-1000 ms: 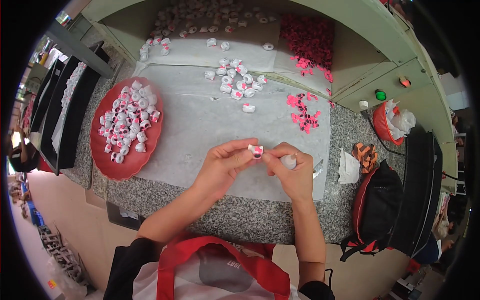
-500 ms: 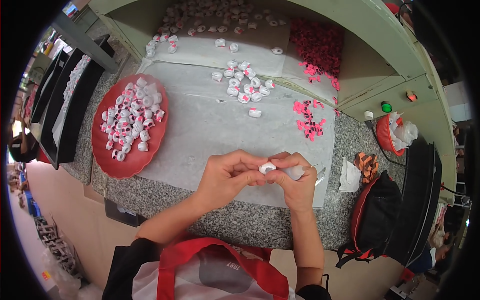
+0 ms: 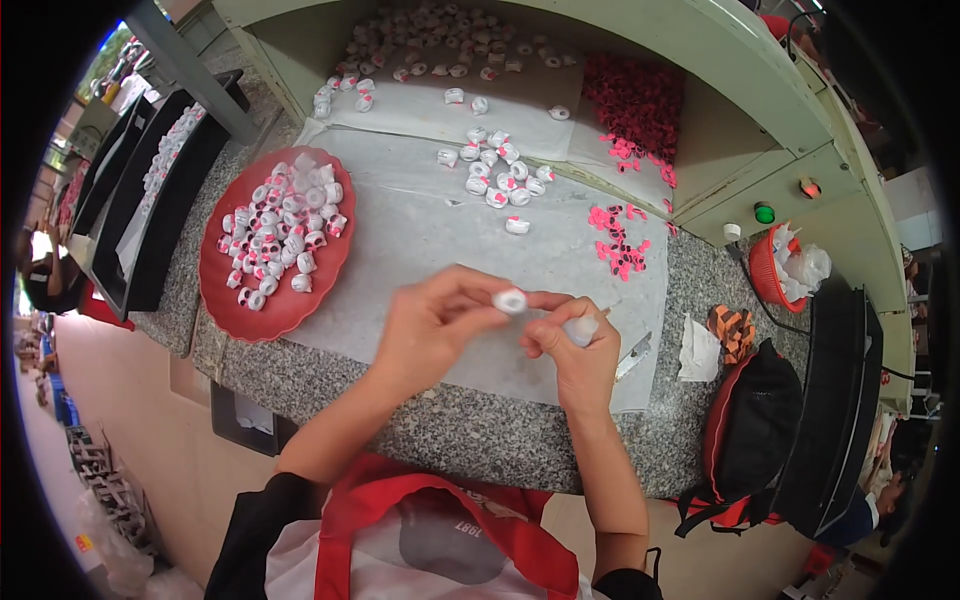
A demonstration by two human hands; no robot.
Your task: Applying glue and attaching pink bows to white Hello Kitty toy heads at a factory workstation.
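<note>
Between the thumb and fingers of my left hand (image 3: 425,330) is a small white rounded piece (image 3: 509,301) with a grey opening. Close on its right, my right hand (image 3: 583,365) curls round a small translucent squeeze bottle (image 3: 580,329) with a thin tip. The right index finger reaches toward the white piece; I cannot tell whether it touches. Beyond the hands, a loose group of white pieces with pink parts (image 3: 497,170) lies on the pale sheet (image 3: 400,225). Small pink-and-black pieces (image 3: 622,258) are scattered to the right.
A red scalloped plate (image 3: 222,312) at left holds many white pieces. Black trays (image 3: 125,250) stand beyond it. A green cabinet (image 3: 790,110) shelters more white pieces and a dark pink pile (image 3: 630,100). At right are a red basket (image 3: 768,275), crumpled tissue (image 3: 699,350) and black bag (image 3: 758,430).
My hands have drawn apart a little. The left has moved left and up with the white piece, turning its opening toward me. The right keeps the bottle, its fingers off the piece's near side.
</note>
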